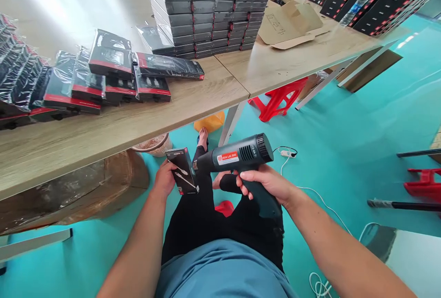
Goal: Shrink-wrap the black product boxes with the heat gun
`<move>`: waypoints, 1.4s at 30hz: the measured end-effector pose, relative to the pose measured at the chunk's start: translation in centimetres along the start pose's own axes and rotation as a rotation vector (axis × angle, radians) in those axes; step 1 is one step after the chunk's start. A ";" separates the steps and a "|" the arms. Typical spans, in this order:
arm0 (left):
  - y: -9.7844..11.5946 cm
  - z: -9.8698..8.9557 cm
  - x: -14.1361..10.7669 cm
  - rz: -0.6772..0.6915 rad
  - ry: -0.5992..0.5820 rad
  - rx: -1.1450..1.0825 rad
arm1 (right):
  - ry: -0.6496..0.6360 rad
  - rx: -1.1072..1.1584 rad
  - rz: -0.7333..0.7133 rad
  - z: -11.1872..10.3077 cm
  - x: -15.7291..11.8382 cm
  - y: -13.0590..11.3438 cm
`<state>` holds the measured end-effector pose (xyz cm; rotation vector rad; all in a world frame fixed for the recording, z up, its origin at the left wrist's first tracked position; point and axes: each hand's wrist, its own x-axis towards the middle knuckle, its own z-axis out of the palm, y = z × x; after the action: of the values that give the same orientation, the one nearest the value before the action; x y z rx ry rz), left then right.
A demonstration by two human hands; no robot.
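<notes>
My left hand (pixel 164 179) grips the left edge of a small black box (pixel 182 171) with a cable pictured on its face. In my right hand (pixel 263 182) is a dark heat gun (pixel 241 154) with an orange and white label, my fingers wrapped round its handle. The gun's nozzle points left and is right beside the box's right edge; whether they touch is hard to tell. Both are held above my lap, in front of the table. Film-wrapped black and red boxes (pixel 110 54) lie loosely piled on the table at the left.
Stacked dark boxes (pixel 213 13) stand on the wooden table (pixel 220 79), with a cardboard flap (pixel 285 24) to their right. A plastic bottle (pixel 360 3) lies on black boxes. Below are a red stool (pixel 279 100), a bin (pixel 155 145) and a white cord (pixel 324 203).
</notes>
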<state>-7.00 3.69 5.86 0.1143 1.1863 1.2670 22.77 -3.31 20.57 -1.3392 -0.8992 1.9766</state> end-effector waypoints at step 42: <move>15.0 -1.4 -16.1 0.316 -0.172 0.153 | 0.167 0.610 0.050 -1.0 -2.6 6.9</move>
<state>-15.42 -3.80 24.83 0.5307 1.1436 1.4075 23.87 -9.23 16.27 -1.1421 -0.1540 1.9188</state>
